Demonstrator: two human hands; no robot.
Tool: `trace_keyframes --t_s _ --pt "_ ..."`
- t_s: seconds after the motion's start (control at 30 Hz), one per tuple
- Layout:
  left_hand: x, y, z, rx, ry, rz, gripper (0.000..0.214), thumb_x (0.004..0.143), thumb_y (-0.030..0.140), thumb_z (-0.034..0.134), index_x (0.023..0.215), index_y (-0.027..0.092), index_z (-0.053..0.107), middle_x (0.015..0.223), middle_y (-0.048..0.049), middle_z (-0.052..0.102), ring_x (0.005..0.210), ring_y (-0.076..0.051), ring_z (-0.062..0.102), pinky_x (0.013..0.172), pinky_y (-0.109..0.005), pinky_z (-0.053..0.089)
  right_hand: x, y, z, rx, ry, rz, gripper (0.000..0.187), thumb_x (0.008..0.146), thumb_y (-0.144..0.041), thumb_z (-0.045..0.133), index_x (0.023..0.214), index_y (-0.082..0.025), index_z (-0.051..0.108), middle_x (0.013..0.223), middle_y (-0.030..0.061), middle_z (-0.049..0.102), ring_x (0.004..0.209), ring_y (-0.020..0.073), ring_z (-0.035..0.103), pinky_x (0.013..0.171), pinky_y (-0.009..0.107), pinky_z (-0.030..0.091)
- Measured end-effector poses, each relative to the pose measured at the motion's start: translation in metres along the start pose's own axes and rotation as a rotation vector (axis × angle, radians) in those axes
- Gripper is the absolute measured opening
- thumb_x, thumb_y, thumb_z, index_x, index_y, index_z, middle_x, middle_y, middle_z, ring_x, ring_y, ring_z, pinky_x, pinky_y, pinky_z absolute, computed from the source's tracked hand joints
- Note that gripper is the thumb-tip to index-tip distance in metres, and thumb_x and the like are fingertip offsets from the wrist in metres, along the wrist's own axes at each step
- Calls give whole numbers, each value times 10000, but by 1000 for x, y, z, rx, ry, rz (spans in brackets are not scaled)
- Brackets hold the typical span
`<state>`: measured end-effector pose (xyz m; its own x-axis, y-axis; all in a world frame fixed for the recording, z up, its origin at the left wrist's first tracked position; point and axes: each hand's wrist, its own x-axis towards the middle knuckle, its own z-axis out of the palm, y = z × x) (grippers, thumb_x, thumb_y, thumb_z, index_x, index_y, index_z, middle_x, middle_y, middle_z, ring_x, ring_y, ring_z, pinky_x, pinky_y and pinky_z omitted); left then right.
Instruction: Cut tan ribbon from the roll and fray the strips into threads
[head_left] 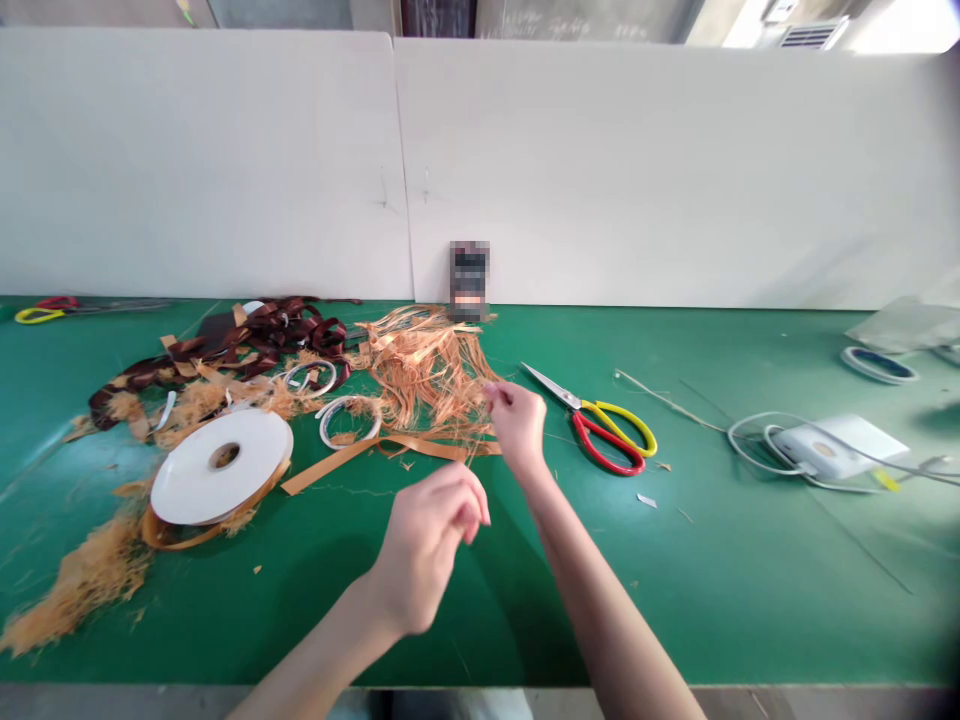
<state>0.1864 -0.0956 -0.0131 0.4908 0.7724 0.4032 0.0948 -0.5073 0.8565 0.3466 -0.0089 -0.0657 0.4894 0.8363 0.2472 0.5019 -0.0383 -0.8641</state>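
My left hand [433, 540] is held above the front of the green table, its fingers curled into a pinch; what lies in them is too small to make out. Farther forward, my right hand [517, 428] is closed, with fine orange threads [474, 428] at its fingertips. These threads hang in the gap between the hands, though their ends are unclear. Just beyond is a loose bundle of frayed orange ribbon strands [427, 365]. A flat tan ribbon [330, 468] runs across the table behind my left hand. Scissors with red and yellow handles [600, 425] lie half open right of my right hand.
At left, a white ribbon spool [221, 470] lies among orange fluff [82, 585] and dark brown ribbon [307, 330]. Another pair of scissors [52, 308] is far left. A white device with cable [840, 447] sits right. White panels [637, 170] stand behind a small blurred box [469, 280].
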Motion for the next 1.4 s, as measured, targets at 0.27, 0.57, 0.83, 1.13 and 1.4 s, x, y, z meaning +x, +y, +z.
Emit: trace_keyframes --t_s 0.27,0.57,0.83,1.13,1.4 --pt "-18 11 -38 230 -93 206 252 878 56 368 682 197 439 736 -7 587 580 -80 519 547 -169 404 32 49 -41 -30 225 163 295 756 -304 550 512 -146 602 416 -17 460 446 119 360 507 275 254" --pt "4 -34 -69 822 -21 -197 444 908 328 492 1333 202 491 899 -51 711 661 -176 647 551 -245 400 23 15 -45 308 125 265 410 708 -539 623 653 -134 645 470 -50 420 399 61 234 409 257 170" --pt "21 -45 -41 445 -230 -476 694 795 580 550 1356 179 469 635 31 584 567 -167 547 549 -252 347 -2 -33 -35 560 -61 305 449 601 -577 708 615 -135 636 519 -35 482 391 29 226 376 232 141" --pt "43 -41 -5 -2 -160 -407 334 890 372 437 661 167 569 580 23 500 575 -130 448 566 -243 322 -22 -49 -13 407 -106 159 358 756 -467 614 709 -132 731 580 18 644 462 97 441 449 238 310" --pt "29 -27 -17 309 -97 -441 265 895 260 363 666 198 481 595 34 471 554 -128 442 557 -246 304 -11 -13 -6 304 -79 153 366 760 -456 603 597 -143 699 562 22 642 544 133 511 522 247 345"
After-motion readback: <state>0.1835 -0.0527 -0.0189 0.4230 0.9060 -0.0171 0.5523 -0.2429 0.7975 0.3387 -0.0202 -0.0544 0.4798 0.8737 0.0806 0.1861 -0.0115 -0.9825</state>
